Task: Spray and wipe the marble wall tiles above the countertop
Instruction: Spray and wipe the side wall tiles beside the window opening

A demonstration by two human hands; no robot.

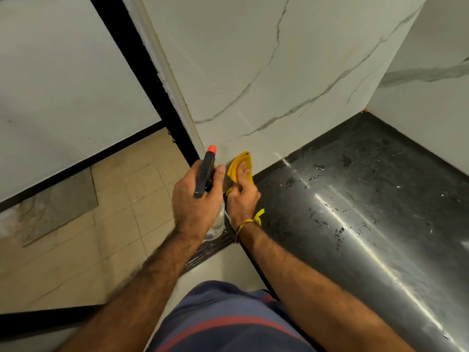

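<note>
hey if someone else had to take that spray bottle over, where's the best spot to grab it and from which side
Probably the clear lower body of the spray bottle, reached from the countertop side on the right. The left hand already wraps the neck and black trigger head, while the body hangs uncovered below the fist. The right hand, pressing the yellow cloth to the marble wall, would crowd that approach.

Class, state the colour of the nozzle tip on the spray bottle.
Orange-red, on the black spray head of the spray bottle in the left hand; clearest in the head view.
</note>
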